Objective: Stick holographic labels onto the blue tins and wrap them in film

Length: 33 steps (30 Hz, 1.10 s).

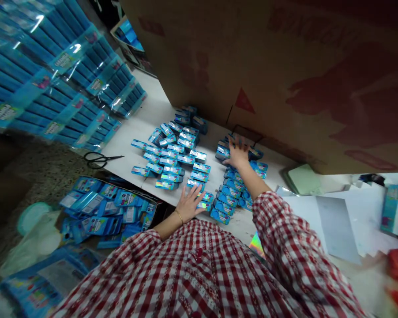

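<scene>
Resting open with its fingers spread, the left hand (189, 204), a thin gold bangle (179, 216) on its wrist, is laid against the near end of a column of small blue packs (199, 176). Nothing is seen clenched in it. The right hand (238, 152) is also held open, its fingers splayed and reaching down over the far end of a second row of packs (230, 192), with the fingertips placed on or just behind them; no grip is shown.

The packs are set out in tight rows and small stacks across a white table (142, 106), between the two hands and farther left. A red-and-white gingham shirt (199, 269) fills the near edge of the view, its sleeves running out along both arms.

Black-handled scissors (99, 159) are lying at the table's left edge, just beside the packs. Beyond them, on the far left, shrink-wrapped bundles of blue packs (50, 75) are stacked high. A loose heap of blue packaged cards (103, 212) is piled in an open carton at near left, below the table's edge. A large brown cardboard carton (285, 66) with red printing stands over the far right of the table. A pale green pad (303, 179) and white sheets (334, 225) are lying to the right.
</scene>
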{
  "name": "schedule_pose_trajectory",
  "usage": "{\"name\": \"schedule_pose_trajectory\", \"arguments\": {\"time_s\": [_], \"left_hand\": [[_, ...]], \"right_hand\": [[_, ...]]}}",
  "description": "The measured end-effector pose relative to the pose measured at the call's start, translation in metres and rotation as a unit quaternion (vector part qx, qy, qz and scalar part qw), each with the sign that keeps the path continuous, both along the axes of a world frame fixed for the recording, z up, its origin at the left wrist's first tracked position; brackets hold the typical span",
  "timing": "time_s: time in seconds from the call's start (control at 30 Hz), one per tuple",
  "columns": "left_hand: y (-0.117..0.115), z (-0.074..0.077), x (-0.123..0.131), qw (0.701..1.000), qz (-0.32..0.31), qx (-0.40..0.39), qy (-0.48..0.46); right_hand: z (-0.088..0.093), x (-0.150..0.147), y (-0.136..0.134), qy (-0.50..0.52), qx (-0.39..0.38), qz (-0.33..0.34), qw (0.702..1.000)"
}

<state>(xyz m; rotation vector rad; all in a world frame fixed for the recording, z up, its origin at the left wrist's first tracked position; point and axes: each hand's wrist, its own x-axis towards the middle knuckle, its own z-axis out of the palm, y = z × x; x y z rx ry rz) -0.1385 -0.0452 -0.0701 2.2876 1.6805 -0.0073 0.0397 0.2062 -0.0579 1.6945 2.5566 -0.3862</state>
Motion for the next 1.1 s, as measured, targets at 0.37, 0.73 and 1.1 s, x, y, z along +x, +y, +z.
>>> {"name": "schedule_pose_trajectory", "arguments": {"time_s": [0.37,0.73,1.1], "left_hand": [[-0.002,-0.001,-0.010,0.999,-0.031,-0.010,0.016],[0.009,0.029,-0.002,0.999,0.017,0.029,-0.034],[0.034,0.057,0.087,0.992,-0.027,0.085,-0.093]], "right_hand": [[-0.024,-0.090,0.032,0.009,-0.044,0.052,0.998],[0.025,0.134,-0.084,0.134,0.078,-0.076,0.985],[0.010,0.389,-0.199,-0.050,0.015,-0.563,0.825]]}}
